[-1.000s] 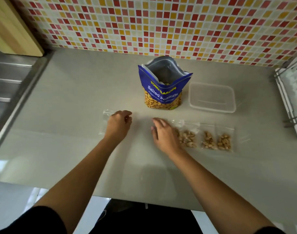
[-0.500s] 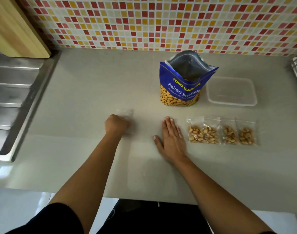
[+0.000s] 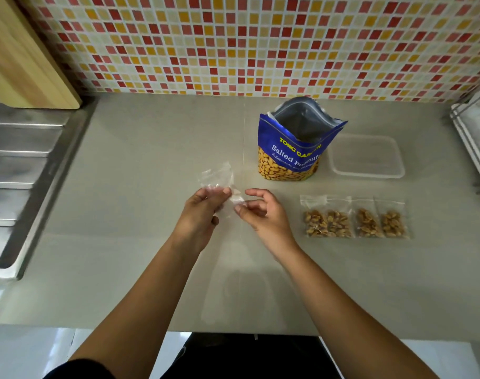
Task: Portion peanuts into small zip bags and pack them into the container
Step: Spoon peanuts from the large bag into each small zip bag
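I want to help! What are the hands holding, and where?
An empty zip bag. The left hand grips its lower part; the right hand seems to pinch its right edge, though blur makes that unsure.

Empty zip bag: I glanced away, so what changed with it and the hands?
The left hand lifted the empty zip bag off the counter; the right hand left the counter and pinches its edge. Peanut pouch, container and filled bags stayed put.
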`<state>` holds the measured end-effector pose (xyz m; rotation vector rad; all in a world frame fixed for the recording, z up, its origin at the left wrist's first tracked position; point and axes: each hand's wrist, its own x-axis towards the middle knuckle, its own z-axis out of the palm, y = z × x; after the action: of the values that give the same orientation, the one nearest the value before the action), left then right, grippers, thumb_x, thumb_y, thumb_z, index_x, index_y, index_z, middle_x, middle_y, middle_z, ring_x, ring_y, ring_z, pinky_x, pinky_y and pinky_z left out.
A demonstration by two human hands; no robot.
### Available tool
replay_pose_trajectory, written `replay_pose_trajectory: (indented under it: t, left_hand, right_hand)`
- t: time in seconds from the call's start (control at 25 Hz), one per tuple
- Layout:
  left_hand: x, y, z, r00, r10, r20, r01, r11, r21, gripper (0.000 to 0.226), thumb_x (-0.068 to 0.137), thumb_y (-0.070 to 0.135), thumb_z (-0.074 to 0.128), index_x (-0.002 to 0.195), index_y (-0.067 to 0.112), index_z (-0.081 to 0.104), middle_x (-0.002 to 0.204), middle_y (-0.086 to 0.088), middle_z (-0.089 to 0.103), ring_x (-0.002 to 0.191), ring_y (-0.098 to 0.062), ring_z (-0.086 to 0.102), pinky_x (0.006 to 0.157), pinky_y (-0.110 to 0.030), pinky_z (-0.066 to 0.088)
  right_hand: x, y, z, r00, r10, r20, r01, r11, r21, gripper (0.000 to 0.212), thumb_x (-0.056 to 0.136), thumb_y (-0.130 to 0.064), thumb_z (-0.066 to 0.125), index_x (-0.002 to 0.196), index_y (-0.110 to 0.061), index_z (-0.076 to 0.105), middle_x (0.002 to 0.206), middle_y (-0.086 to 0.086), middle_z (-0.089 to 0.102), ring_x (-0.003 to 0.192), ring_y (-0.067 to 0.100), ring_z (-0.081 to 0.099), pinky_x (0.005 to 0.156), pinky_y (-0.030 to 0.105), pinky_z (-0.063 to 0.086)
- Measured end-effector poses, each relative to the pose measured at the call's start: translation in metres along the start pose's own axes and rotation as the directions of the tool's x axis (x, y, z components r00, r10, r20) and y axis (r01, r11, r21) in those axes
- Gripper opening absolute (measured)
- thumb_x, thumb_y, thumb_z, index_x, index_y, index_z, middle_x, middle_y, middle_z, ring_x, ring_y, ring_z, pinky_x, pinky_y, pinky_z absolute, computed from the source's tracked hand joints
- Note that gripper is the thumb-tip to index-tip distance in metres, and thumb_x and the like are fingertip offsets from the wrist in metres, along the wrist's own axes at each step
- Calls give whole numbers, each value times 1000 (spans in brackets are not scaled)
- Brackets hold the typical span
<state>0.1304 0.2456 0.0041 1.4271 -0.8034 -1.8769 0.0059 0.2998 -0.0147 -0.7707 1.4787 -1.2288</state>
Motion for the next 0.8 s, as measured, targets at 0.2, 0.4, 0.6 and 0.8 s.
replay_pose_trajectory:
  t: [0.2, 0.4, 0.6, 0.8]
  left_hand:
    - [-3, 31, 4, 995, 97, 35, -90, 980, -179, 11, 86, 5, 58, 89, 14, 62, 80, 0, 63, 70, -10, 58, 62, -16, 49]
    - [-17, 52, 21, 973, 105, 206, -99, 994, -38, 16, 90, 4, 51, 97, 9, 65, 78, -1, 69, 66, -10, 65, 64, -19, 56]
    - [-32, 51, 53, 942, 42, 334, -15, 997, -82, 19, 87, -2, 51, 89, 12, 64, 62, 2, 66, 53, -6, 63, 54, -17, 54]
    - [-40, 50, 78, 932, 73, 354, -104, 992, 68, 15, 89, 0, 52, 86, 8, 65, 55, 4, 60, 49, -5, 52, 48, -14, 46]
  right_hand:
    - [3, -21, -18, 997, -50, -58, 49, 999, -18, 15, 80, -10, 67, 79, -26, 65, 80, -1, 65, 74, 12, 65, 76, 32, 50]
    - [1, -48, -49, 983, -93, -157, 129, 963, 238, 20, 87, -2, 58, 90, -21, 63, 75, -5, 62, 65, 7, 55, 68, 25, 44]
    - [-4, -60, -77, 967, -136, -217, 189, 951, 246, 26, 82, 0, 64, 98, -20, 59, 75, -5, 67, 72, 6, 61, 76, 26, 48]
    - [-17, -72, -102, 953, -214, -217, 228, 973, 45, 38, 74, 0, 73, 99, -25, 60, 68, -8, 68, 69, 1, 62, 73, 18, 51]
